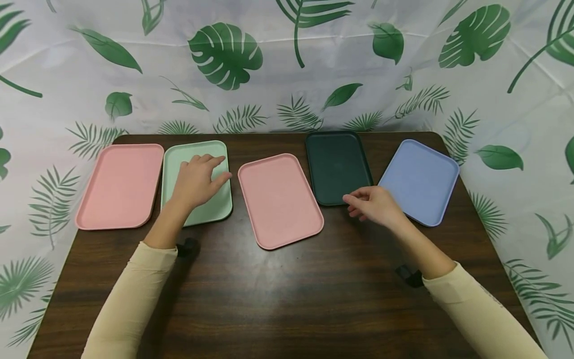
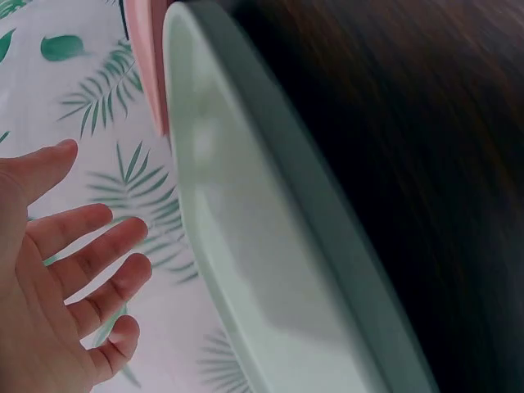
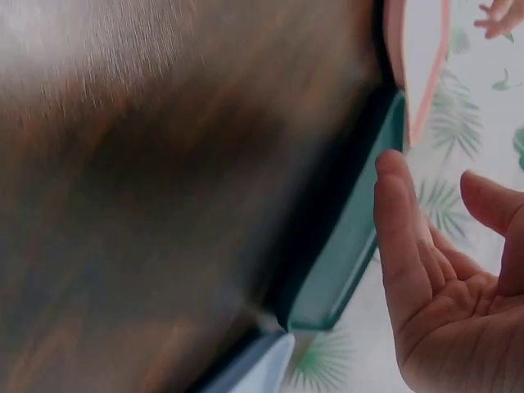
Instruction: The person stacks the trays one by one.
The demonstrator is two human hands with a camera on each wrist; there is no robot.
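My left hand (image 1: 197, 180) hovers over the light green tray (image 1: 208, 212), its fingers spread and holding nothing; the left wrist view shows the same hand (image 2: 61, 278) apart from the tray's rim (image 2: 270, 164). Near the front right corner of the dark green tray (image 1: 338, 167) is my right hand (image 1: 374, 204), palm empty and fingers loosely extended. In the right wrist view, the fingers (image 3: 401, 237) overlap the dark green tray (image 3: 348, 262); whether they touch it I cannot tell. Between the hands lies a pink tray (image 1: 280, 199), turned at a slant.
Another pink tray (image 1: 121, 187) lies at the far left, beside the light green one. A blue tray (image 1: 421, 182) sits slanted at the right edge. All rest on a dark wooden table (image 1: 287, 299). A leaf-patterned cloth (image 1: 269, 65) hangs behind and around it.
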